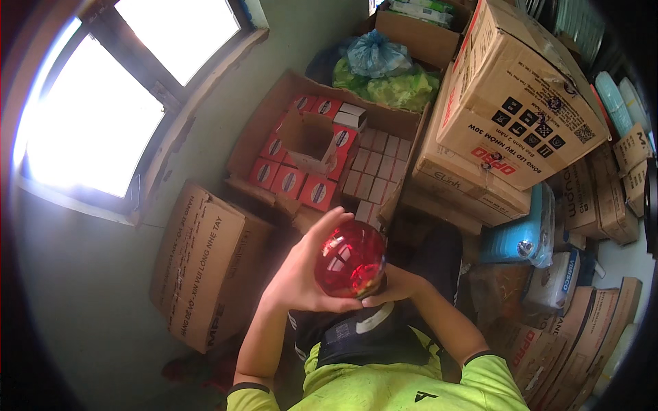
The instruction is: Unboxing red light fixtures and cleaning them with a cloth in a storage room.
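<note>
A shiny, see-through red globe (349, 257), perhaps a glass bulb, is held up in front of my torso. My left hand (300, 272) curves around its left side, with fingers near the top and the thumb underneath. At its lower right, my right hand (401, 285) supports it; part of that hand is hidden behind the globe. Just beyond is an open cardboard carton (329, 90) packed with red-and-white small boxes (290, 182) and plainer small boxes (378, 164). One small cardboard box (308, 141) stands open on top of the red ones.
A closed carton (205, 267) leans by the wall at left, below a bright window (97, 113). On the right are stacked cartons (514, 113) and a blue plastic-wrapped case (519, 226). Tied blue and green plastic bags (380, 54) lie behind the open carton.
</note>
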A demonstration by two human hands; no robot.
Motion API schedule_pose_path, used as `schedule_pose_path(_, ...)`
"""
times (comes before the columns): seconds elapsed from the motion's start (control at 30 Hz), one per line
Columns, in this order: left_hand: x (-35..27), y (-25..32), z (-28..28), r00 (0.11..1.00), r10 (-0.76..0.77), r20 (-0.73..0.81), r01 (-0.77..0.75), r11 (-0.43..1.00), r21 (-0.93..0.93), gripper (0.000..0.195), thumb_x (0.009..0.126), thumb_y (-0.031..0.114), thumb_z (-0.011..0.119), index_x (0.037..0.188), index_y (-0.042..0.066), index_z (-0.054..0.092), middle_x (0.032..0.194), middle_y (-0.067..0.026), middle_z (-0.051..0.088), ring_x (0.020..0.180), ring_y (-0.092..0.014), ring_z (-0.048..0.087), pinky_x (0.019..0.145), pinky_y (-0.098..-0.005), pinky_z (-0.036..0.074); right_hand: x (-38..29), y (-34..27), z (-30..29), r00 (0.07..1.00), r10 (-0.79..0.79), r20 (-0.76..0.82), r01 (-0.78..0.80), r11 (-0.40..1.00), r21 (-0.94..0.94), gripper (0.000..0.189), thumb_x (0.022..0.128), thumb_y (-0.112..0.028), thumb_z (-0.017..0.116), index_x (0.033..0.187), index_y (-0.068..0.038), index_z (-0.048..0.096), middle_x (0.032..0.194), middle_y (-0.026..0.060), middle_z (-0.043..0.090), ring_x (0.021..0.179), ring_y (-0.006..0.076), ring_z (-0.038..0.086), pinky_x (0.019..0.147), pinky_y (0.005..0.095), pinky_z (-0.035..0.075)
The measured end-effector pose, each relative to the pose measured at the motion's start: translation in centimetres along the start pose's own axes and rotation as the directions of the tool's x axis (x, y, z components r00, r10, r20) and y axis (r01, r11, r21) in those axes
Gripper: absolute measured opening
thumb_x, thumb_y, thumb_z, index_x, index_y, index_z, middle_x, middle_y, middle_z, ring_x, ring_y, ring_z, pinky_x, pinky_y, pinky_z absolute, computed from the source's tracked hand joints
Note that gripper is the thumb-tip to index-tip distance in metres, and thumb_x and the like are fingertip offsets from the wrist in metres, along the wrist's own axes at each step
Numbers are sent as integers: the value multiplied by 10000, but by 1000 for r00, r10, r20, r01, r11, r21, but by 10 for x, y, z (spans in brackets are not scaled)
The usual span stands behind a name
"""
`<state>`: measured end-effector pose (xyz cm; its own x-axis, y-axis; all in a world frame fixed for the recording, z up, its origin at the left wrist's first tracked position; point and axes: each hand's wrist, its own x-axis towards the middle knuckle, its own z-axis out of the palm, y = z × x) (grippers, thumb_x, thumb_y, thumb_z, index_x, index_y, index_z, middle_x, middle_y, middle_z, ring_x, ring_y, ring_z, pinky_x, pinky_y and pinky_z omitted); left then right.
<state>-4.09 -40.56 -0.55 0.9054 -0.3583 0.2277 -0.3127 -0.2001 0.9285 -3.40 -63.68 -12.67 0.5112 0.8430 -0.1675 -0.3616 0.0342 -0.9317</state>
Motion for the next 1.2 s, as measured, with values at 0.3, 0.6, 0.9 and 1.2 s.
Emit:
schedule_pose_path(0.3,-9,-21,14,991,94,-92,-103,990,-96,1348,499,352,993,1530,31,186,1593,-227,190,1455,-364,294,1170,-490,307,2,39,8,993,-95,-75,92,995,-45,676,694,-168,898,1279,-67,574,1245,56,629,1145,164,570,984,356,475)
schedule_pose_path(0.6,-26,-44,50,971,-44,-234,-45,932,-359,1457,424,311,1023,1521,36,105,1492,-176,315,1375,-299,406,1135,-464,384,13,32,5,857,-484,-179,327,778,-537,708,670,-110,863,1298,-52,541,1266,76,608,1116,202,593,959,371,495)
schedule_pose_path(0.9,-34,-39,31,922,-108,-371,-25,941,-337,1450,421,238,1014,1527,49,96,1476,-161,333,1375,-300,405,1134,-456,385,-45,17,3,797,-153,-584,348,907,238,557,946,-333,672,1357,-16,471,1319,112,569,1132,170,583,914,336,515)
schedule_pose_path(1.2,-29,-58,54,936,-28,-350,-72,961,-268,1348,466,212,993,1482,41,125,1433,-177,338,1338,-296,430,1122,-442,386,-11,-85,67,493,-850,-185,45,237,-971,290,692,-343,823,930,-186,771,1138,147,524,954,289,621,840,355,533)
